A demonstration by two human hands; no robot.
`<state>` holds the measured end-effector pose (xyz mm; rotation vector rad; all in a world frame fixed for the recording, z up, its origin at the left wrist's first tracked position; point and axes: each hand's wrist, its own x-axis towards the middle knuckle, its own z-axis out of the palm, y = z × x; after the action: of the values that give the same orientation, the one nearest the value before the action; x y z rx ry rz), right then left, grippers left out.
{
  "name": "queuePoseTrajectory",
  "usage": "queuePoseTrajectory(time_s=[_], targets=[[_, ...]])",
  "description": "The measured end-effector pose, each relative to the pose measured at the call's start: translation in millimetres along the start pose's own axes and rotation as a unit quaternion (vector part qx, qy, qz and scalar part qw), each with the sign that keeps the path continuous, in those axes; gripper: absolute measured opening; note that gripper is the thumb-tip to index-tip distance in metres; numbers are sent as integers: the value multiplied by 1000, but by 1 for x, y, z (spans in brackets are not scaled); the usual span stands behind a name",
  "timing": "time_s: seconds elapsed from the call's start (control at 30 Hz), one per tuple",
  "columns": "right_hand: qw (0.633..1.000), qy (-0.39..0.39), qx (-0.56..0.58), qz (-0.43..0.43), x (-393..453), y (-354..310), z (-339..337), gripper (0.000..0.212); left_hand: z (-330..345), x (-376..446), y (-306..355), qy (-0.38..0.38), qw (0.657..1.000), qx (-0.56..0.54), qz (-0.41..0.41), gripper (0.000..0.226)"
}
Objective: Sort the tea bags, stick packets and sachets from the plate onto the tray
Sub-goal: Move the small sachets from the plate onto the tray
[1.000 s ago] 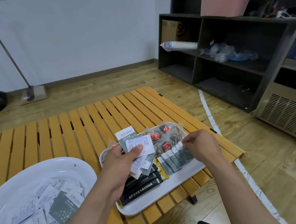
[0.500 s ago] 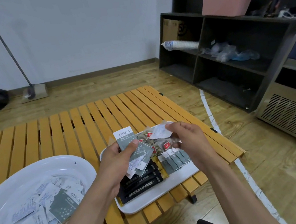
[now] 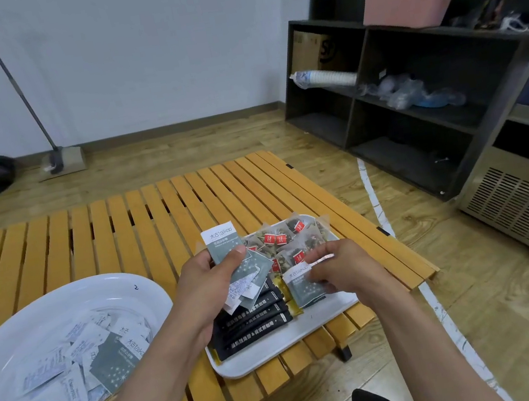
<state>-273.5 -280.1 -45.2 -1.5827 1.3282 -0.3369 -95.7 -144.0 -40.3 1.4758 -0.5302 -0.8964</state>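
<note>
The left hand (image 3: 206, 287) pinches a loose sachet fan (image 3: 240, 273) that may slip while the right hand (image 3: 339, 268) pinches a sachet (image 3: 301, 286) over the tray (image 3: 279, 347).

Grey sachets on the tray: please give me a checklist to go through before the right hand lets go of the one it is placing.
1. Right hand pinches one grey sachet: ok.
2. Sachet is over the tray, not the table: ok.
3. Sachet lies flat in its row: cannot tell.
4. Left hand holds the remaining fan of sachets firmly: ok.
5. Plate is emptied: not ok.
</note>
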Motion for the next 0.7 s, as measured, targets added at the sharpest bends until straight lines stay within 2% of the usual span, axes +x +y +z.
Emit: queuePoseTrajectory(time_s=[0.1, 0.33, 0.47, 0.57, 0.63, 0.7], targets=[[1000, -13, -15, 10, 6, 1, 7, 28, 1, -1, -1, 0, 1000, -3, -1, 23], [998, 7, -68, -16, 6, -4, 17, 28, 2, -3, 1, 0, 1000, -3, -3, 21], [996, 33, -82, -24, 4, -4, 18, 31, 2, -4, 2, 4, 1000, 5, -6, 23], [990, 86, -94, -68, 1, -6, 17, 21, 2, -5, 2, -4, 1000, 16, -4, 26], [986, 111, -24, -123, -8, -11, 15, 17, 2, -6, 3, -20, 999, 25, -4, 28], [983, 68, 90, -147, -21, -22, 14, 22, 3, -8, 4, -41, 999, 33, -2, 30]])
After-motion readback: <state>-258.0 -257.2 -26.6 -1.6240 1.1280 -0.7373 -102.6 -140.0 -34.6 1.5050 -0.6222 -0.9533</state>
